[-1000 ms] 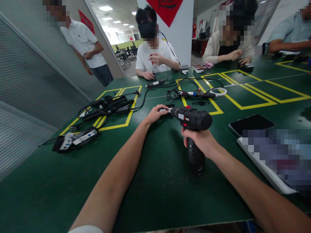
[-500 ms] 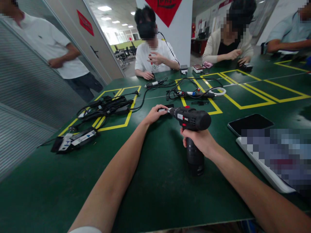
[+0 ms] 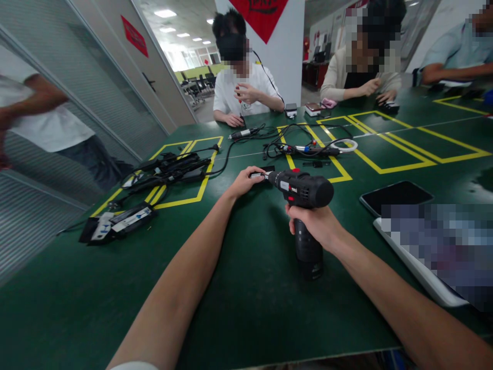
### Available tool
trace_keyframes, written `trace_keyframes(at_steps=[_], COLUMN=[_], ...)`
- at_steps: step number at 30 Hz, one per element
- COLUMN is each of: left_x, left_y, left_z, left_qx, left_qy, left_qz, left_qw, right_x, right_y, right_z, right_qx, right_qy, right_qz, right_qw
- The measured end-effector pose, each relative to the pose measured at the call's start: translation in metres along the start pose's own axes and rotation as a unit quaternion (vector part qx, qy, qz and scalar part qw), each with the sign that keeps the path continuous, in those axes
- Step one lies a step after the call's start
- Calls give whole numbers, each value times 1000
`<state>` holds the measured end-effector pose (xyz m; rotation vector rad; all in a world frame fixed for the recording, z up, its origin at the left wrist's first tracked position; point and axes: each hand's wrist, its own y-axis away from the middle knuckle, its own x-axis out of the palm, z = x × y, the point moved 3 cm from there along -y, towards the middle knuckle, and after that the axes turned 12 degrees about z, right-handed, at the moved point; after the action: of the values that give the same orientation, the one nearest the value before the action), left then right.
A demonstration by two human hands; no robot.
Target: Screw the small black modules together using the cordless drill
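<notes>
My right hand (image 3: 314, 223) is wrapped round the grip of a black cordless drill (image 3: 304, 189) with small red parts. The drill lies level, its chuck pointing left, and its battery end hangs down close to the green table (image 3: 246, 313). Directly ahead of the chuck, my left hand (image 3: 246, 182) is closed, thumb and fingers pinched at the drill's tip. Between those fingers is something small with a pale, shiny part; its kind is too small to make out. A flat black piece (image 3: 267, 168) lies just behind the fingertips, partly hidden.
Tangled black cables and adapters (image 3: 169, 169) lie to the left, beside a black-and-white device (image 3: 119, 223). A cable-wrapped pen-like tool (image 3: 308, 150) lies beyond the drill. To the right are a phone (image 3: 396, 198) and a blurred white-edged object (image 3: 419, 277). Several people sit opposite.
My hands and the drill stay almost where they were. The standing person at the left has moved further left, partly out of view.
</notes>
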<state>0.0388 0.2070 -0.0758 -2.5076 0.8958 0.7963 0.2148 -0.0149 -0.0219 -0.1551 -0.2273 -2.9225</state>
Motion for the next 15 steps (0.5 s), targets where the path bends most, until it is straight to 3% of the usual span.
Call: trace_keyframes(at_steps=[15], left_x=[1], left_y=[-3], left_z=[6], left_qx=[5], left_qy=[19], left_qz=[-3], left_qw=[1000], right_x=[0], right_y=[0], right_z=[-1], right_qx=[-10], right_qy=[-9], right_qz=[3], right_qw=[1000])
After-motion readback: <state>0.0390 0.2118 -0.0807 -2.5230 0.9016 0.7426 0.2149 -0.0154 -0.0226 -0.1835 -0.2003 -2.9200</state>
